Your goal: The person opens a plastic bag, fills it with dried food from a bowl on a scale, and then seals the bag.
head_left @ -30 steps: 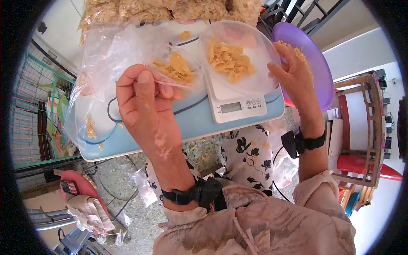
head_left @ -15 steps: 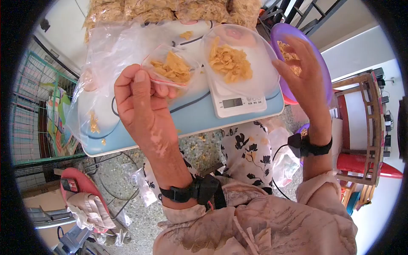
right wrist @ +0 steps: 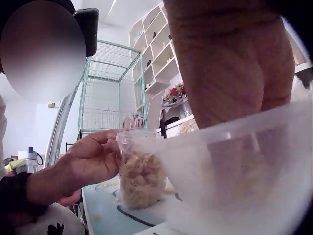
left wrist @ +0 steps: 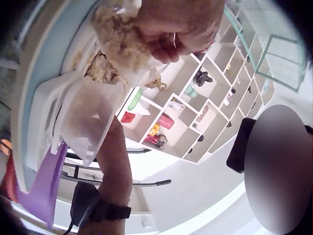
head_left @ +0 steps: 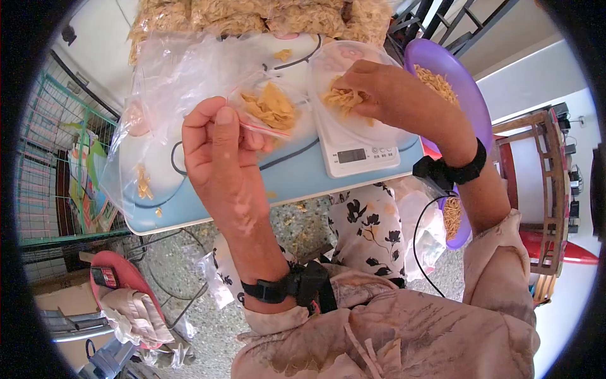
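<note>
My left hand pinches the red-striped zip edge of a small clear bag, which holds yellow dried flakes. In the right wrist view the bag hangs upright from the fingertips, its lower part full. To its right, a translucent plastic bowl sits on a white digital scale. My right hand reaches down into the bowl, fingers and thumb curled round some of the flakes. The bowl's wall blurs those fingers in the right wrist view.
Large bags packed with flakes line the table's far edge. A loose plastic bag covers the table's left side, near a few stray flakes. Beyond the table's right edge stands a purple basin of strips. A green wire cage is at left.
My right hand has come left from beside the purple basin into the bowl and curled round flakes. The left hand keeps its pinch on the bag, slightly further right in view.
</note>
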Demonstrator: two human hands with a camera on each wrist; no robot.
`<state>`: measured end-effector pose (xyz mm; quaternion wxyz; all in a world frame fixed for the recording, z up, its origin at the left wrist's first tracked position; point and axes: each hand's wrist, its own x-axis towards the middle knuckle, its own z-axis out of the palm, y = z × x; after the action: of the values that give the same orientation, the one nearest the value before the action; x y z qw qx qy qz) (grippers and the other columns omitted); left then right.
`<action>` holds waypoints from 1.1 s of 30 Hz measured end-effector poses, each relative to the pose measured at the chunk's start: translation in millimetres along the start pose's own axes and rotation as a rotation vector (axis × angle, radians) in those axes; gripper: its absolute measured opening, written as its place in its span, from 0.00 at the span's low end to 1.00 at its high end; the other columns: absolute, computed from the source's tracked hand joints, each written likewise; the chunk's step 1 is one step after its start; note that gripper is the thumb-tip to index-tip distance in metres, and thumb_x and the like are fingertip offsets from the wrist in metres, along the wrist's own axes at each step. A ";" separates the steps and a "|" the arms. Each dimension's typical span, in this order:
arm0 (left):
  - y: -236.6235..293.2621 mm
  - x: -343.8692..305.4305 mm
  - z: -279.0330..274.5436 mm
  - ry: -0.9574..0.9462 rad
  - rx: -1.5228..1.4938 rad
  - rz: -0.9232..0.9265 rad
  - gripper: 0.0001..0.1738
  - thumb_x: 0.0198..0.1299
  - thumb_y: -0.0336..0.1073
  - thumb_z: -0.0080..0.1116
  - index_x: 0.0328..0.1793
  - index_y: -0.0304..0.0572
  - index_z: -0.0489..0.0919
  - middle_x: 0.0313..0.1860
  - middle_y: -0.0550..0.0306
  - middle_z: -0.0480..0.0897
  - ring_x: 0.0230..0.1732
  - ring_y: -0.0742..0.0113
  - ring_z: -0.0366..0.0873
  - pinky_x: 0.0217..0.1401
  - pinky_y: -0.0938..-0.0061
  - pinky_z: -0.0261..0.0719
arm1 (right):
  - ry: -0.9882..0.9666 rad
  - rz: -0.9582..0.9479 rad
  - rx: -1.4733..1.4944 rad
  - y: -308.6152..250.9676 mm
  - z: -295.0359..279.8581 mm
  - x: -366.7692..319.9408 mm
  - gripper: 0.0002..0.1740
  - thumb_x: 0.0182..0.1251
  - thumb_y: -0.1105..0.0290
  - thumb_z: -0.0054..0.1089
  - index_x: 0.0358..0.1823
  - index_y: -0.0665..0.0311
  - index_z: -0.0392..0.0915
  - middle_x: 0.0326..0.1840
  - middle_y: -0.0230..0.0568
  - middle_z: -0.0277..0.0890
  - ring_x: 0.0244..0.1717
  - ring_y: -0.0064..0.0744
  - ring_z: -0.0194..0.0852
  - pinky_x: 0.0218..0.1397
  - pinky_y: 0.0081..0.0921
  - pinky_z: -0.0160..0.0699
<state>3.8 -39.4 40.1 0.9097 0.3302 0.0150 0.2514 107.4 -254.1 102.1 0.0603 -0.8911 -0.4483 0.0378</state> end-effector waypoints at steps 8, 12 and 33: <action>-3.6 -0.9 0.5 -0.066 0.001 -0.036 0.08 0.66 0.29 0.56 0.49 0.37 0.74 0.31 0.59 0.76 0.27 0.73 0.72 0.29 0.76 0.75 | 0.260 0.213 0.147 0.0 -5.4 -17.2 0.14 0.59 0.73 0.63 0.46 0.66 0.76 0.26 0.38 0.70 0.26 0.26 0.70 0.31 0.24 0.71; -7.6 -1.7 1.4 -0.060 -0.001 -0.049 0.08 0.65 0.30 0.56 0.49 0.37 0.74 0.31 0.60 0.77 0.26 0.74 0.72 0.29 0.77 0.76 | 0.287 0.307 0.236 -1.3 -2.7 -20.0 0.14 0.60 0.70 0.64 0.43 0.65 0.72 0.22 0.31 0.66 0.21 0.19 0.64 0.23 0.21 0.65; -5.8 -2.4 5.7 -0.039 0.047 -0.067 0.08 0.65 0.31 0.57 0.48 0.38 0.75 0.30 0.62 0.76 0.25 0.76 0.70 0.25 0.79 0.69 | 0.271 0.409 0.506 -8.1 -1.9 -20.4 0.17 0.60 0.72 0.63 0.51 0.62 0.73 0.39 0.31 0.77 0.33 0.18 0.74 0.26 0.15 0.74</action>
<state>5.5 -47.6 40.7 0.9097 0.3556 0.0143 0.2137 89.0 -265.8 105.4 0.3293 -0.9161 -0.2250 0.0403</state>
